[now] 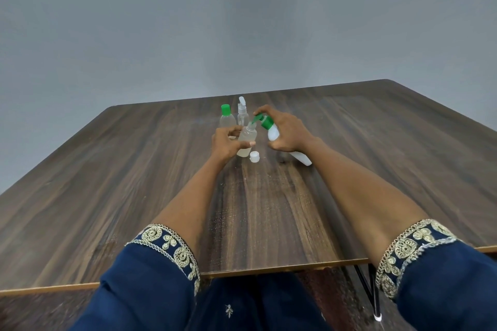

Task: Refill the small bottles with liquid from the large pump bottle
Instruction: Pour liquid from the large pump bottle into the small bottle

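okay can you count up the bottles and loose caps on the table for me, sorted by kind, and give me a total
Large white pump bottle with green pump: 1
Small clear bottles: 3 (green-capped, flip-top, uncapped one being filled)
Loose white cap: 1
Total: 5

We see navy sleeves (150, 290) with gold embroidered floral cuffs (172, 247), bare forearms, and possibly matching navy clothing below.
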`<state>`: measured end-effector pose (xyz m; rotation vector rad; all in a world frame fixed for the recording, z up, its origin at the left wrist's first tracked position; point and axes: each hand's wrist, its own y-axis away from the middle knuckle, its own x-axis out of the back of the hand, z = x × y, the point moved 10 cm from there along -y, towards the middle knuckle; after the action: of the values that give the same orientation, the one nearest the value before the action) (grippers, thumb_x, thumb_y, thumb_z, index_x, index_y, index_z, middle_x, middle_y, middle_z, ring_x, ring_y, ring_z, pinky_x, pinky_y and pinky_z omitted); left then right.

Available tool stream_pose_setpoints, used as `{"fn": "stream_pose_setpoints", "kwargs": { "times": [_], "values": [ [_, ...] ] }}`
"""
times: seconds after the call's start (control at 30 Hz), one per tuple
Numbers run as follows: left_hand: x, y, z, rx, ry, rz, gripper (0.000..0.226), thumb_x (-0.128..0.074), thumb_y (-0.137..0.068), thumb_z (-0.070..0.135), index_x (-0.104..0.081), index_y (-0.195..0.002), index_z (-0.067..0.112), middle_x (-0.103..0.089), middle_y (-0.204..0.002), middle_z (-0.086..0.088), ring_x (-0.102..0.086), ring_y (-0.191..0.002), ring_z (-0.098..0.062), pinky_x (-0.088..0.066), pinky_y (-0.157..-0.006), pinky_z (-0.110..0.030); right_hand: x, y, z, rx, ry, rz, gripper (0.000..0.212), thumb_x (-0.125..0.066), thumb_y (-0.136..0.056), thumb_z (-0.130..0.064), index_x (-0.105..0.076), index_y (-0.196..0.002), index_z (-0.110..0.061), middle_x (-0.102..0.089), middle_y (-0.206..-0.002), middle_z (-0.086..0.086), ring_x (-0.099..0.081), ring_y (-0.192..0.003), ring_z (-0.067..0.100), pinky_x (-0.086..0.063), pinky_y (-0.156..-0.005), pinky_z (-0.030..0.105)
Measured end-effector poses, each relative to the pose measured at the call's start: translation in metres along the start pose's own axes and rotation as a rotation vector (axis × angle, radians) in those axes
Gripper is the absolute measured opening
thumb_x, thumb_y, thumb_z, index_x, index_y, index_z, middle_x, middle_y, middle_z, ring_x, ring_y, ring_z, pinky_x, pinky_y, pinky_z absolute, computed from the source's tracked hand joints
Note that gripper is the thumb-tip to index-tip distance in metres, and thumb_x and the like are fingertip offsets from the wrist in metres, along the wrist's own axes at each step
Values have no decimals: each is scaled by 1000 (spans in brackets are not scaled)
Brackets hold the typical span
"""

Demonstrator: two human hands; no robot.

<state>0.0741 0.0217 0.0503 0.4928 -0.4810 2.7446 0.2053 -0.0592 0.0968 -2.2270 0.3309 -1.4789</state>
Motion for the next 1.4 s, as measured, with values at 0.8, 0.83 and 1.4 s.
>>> {"fn": "stream_pose_setpoints", "kwargs": {
  "times": [0.8, 0.83, 1.4],
  "values": [
    [1, 2, -4, 31, 52, 11, 50, -85, -61, 10, -67, -108, 5, -68, -101, -10, -61, -91, -19, -50, -84, -31, -6, -2, 2, 25, 12, -43, 78, -62, -63, -17, -42, -138, -29, -65, -108, 2, -53, -73, 22, -37, -60, 25],
    [1, 2, -3, 27, 53, 14, 50, -84, -62, 9, -67, -108, 4, -68, -100, -10, -61, -90, -18, -50, -83, -29, -6, -2, 2, 26, 14, -48, 79, -64, -64, -15, -42, -138, -29, -64, -107, 2, -53, -73, 21, -36, -59, 25],
    [3, 0, 0, 19, -6, 9, 52, -84, -62, 11, -67, -110, 3, -67, -102, -9, -60, -89, -17, -47, -77, -25, -4, -2, 0, 31, 35, -21, 74, -56, -60, -25, -45, -134, -25, -62, -98, 3, -49, -70, 21, -31, -54, 20]
  ]
}}
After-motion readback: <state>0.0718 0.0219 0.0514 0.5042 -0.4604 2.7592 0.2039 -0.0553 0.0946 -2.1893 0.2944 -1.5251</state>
